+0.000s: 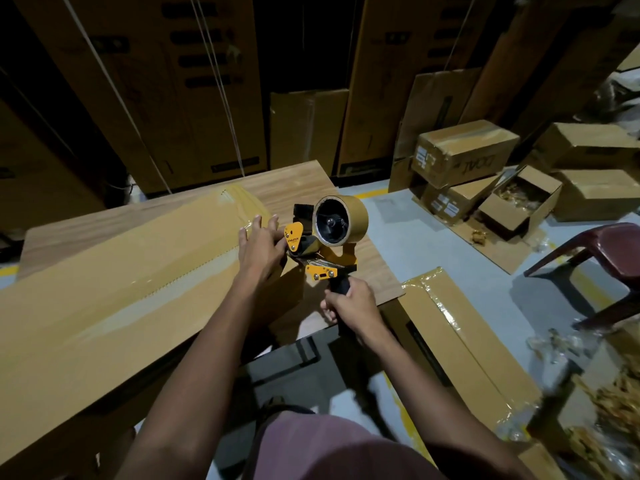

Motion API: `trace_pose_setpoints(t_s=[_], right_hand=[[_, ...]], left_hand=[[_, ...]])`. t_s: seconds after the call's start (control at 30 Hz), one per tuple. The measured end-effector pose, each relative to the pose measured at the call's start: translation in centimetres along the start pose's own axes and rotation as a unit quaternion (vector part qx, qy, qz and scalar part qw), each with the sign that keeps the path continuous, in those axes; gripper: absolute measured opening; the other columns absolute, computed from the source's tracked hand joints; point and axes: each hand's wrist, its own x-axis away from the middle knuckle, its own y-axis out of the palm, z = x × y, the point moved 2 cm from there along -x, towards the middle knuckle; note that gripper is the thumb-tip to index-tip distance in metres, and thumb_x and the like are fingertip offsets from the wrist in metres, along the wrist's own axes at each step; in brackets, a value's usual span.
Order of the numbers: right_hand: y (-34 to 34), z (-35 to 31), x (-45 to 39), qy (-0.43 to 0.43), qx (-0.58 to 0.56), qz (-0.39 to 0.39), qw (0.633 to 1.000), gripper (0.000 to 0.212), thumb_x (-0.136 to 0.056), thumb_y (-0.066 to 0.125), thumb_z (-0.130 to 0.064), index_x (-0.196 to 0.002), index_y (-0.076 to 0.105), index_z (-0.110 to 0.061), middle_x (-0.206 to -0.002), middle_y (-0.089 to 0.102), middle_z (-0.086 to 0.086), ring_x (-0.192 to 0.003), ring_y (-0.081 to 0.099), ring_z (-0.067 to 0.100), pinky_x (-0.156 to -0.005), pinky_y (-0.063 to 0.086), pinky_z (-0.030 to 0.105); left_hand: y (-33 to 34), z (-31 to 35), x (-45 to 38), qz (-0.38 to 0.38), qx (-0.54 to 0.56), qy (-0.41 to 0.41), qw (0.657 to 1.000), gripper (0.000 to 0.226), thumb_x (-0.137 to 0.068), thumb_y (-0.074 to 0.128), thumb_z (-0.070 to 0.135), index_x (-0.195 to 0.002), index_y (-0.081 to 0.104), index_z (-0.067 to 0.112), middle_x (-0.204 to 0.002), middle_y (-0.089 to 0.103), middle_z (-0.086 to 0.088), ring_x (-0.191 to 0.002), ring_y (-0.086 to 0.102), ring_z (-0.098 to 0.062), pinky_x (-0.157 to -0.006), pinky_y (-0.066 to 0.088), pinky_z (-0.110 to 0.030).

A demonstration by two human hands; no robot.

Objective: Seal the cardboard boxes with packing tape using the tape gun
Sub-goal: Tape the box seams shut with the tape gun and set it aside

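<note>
At the long flat cardboard box's [114, 289] right end, near the wooden desk's [298, 181] right edge, the yellow tape gun [322, 237] is gripped by its black handle in the right hand [349, 303] while the left hand [261, 244], fingers spread straight, is pressed on the box.

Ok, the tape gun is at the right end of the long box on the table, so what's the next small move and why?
Probably pull the tape gun down over the end of the long box and tear the tape off. The right hand grips the handle, the left hand rests flat at the box's end beside the gun's head, and tape already runs along the top seam.
</note>
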Motion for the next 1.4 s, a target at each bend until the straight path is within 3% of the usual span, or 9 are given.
trace_pose_setpoints(t_s=[0.3, 0.47, 0.53, 0.7, 0.97, 1.2, 1.3, 1.4], right_hand=[[-1.0, 2.2, 3.3, 0.086, -0.128, 0.003, 0.988, 0.020, -0.077, 0.057, 0.015, -0.086, 0.061, -0.002, -0.068, 0.070, 0.015, -0.047, 0.051, 0.018, -0.050, 0.043, 0.027], [-0.3, 1.8, 3.7, 0.101, -0.154, 0.030, 0.983, 0.021, -0.078, 0.054, 0.017, -0.084, 0.059, -0.002, -0.064, 0.067, 0.013, -0.044, 0.049, 0.017, -0.046, 0.041, 0.025], [0.3, 2.0, 4.2, 0.104, -0.177, 0.035, 0.978, 0.020, -0.078, 0.053, 0.018, -0.084, 0.058, -0.001, -0.063, 0.065, 0.014, -0.043, 0.048, 0.017, -0.044, 0.040, 0.024], [1.2, 2.3, 4.4, 0.104, -0.212, 0.035, 0.971, 0.020, -0.078, 0.052, 0.018, -0.084, 0.059, 0.000, -0.065, 0.063, 0.016, -0.044, 0.047, 0.017, -0.044, 0.040, 0.025], [-0.6, 2.8, 3.4, 0.074, -0.157, 0.001, 0.985, 0.027, -0.077, 0.056, 0.019, -0.099, 0.057, 0.003, -0.071, 0.065, 0.019, -0.049, 0.050, 0.021, -0.047, 0.042, 0.027], [-1.6, 3.8, 3.6, 0.064, -0.121, 0.010, 0.991, 0.024, -0.079, 0.058, 0.017, -0.100, 0.058, 0.006, -0.070, 0.066, 0.019, -0.047, 0.049, 0.019, -0.047, 0.041, 0.029], [-1.6, 3.8, 3.3, 0.064, -0.106, 0.008, 0.992, 0.021, -0.079, 0.058, 0.017, -0.097, 0.058, 0.006, -0.069, 0.067, 0.018, -0.046, 0.050, 0.019, -0.045, 0.041, 0.027], [-1.6, 4.2, 3.3, 0.062, -0.100, 0.008, 0.993, 0.019, -0.078, 0.059, 0.016, -0.091, 0.058, 0.003, -0.069, 0.068, 0.017, -0.045, 0.050, 0.018, -0.045, 0.040, 0.025]], left_hand=[[-0.1, -0.1, 0.5, -0.006, -0.005, 0.049, 0.999, 0.047, -0.105, 0.045, 0.045, -0.137, 0.064, 0.016, -0.165, 0.029, -0.003, -0.156, 0.007, -0.031, -0.122, 0.003, -0.061], [-0.2, -1.1, 0.3, -0.077, -0.068, 0.097, 0.990, 0.087, -0.090, 0.042, 0.077, -0.155, 0.037, 0.020, -0.170, 0.011, -0.003, -0.156, -0.001, -0.034, -0.120, -0.003, -0.063], [-0.4, -1.2, 0.7, -0.086, -0.079, 0.105, 0.988, 0.093, -0.087, 0.045, 0.079, -0.157, 0.033, 0.020, -0.171, 0.006, -0.002, -0.156, -0.004, -0.034, -0.120, -0.004, -0.063], [-0.6, -1.1, 0.7, -0.088, -0.074, 0.110, 0.987, 0.093, -0.087, 0.049, 0.077, -0.158, 0.031, 0.020, -0.171, 0.003, -0.001, -0.156, -0.006, -0.034, -0.121, -0.005, -0.064], [-0.5, -1.0, 0.8, -0.095, -0.059, 0.100, 0.989, 0.100, -0.083, 0.045, 0.083, -0.159, 0.029, 0.021, -0.171, 0.000, 0.001, -0.156, -0.009, -0.032, -0.121, -0.009, -0.062], [-0.5, -1.0, 0.9, -0.096, -0.053, 0.091, 0.990, 0.104, -0.080, 0.041, 0.087, -0.159, 0.029, 0.021, -0.171, 0.000, 0.001, -0.156, -0.010, -0.031, -0.120, -0.011, -0.061], [-1.4, 0.0, 0.7, -0.140, -0.076, 0.073, 0.985, 0.089, -0.087, 0.052, 0.076, -0.158, 0.032, 0.026, -0.170, -0.004, -0.005, -0.155, -0.012, -0.036, -0.117, -0.012, -0.065], [-1.7, 2.0, -1.2, -0.233, -0.121, 0.080, 0.962, 0.062, -0.095, 0.060, 0.053, -0.152, 0.044, 0.032, -0.168, -0.015, -0.010, -0.152, -0.019, -0.039, -0.111, -0.016, -0.071]])
